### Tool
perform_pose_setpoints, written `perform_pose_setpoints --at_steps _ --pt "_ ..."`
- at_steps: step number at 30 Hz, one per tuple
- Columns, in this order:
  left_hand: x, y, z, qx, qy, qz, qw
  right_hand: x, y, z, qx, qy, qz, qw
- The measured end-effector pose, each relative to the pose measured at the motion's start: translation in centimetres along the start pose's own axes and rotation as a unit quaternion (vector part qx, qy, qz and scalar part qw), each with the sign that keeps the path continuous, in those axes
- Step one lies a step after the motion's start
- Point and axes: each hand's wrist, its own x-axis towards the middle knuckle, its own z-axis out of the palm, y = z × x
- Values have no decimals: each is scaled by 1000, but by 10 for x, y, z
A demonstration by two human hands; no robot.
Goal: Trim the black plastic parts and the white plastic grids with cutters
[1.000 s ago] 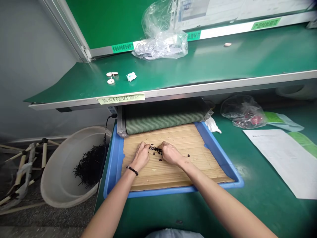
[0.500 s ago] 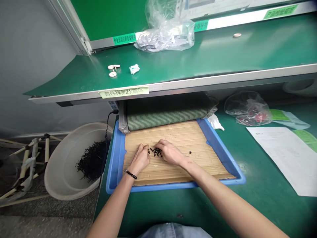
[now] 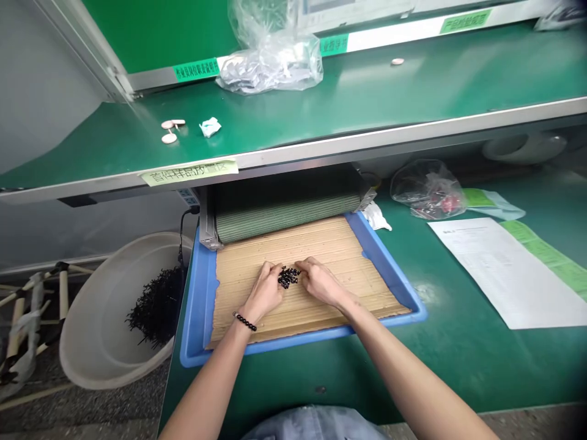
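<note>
A small heap of black, bead-like pieces [image 3: 288, 277] lies on a slatted bamboo mat [image 3: 284, 241], which sits in a blue tray [image 3: 200, 305]. My left hand [image 3: 265, 291], with a black bead bracelet [image 3: 244, 322] on its wrist, rests on the mat against the heap's left side. My right hand [image 3: 318, 281] presses in from the right, its fingertips at the heap. Neither hand visibly lifts any pieces.
A green-and-grey roll [image 3: 287, 219] lies behind the mat, beneath a green shelf [image 3: 348, 91] holding a plastic bag [image 3: 270, 64]. To the left, a white basin [image 3: 110, 318] holds dark strands. A printed sheet [image 3: 499, 269] and another bag [image 3: 427, 189] lie right.
The scattered black pieces have been drawn into one tighter heap between my hands, and the stray pieces on the right are gone. The whole view has shifted left and slightly upward.
</note>
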Motion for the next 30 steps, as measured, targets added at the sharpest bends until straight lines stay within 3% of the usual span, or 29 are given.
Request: perform_pose_setpoints --at_steps 4,8,14,18,22,27,29,30 --pt "-1 2 -12 40 -61 -73 995 13 -3 -3 -11 -27 21 999" --pt "5 11 -9 48 -94 -75 992 22 -18 3 -30 -56 -13 998" --pt "1 24 6 -10 -11 -61 998 19 -38 23 -1 -26 -42 999" --pt "-4 20 15 -133 52 -93 985 16 -41 38 57 20 -26 998" --pt "0 11 19 -296 115 -168 933 18 -38 45 116 53 5 992" --pt "4 11 14 -426 123 -197 874 16 -46 34 152 89 5 984" --pt "3 12 11 -508 154 -217 819 13 -57 26 165 101 -14 981" --pt "3 12 9 -562 176 -235 773 12 -63 23 173 104 -26 979"
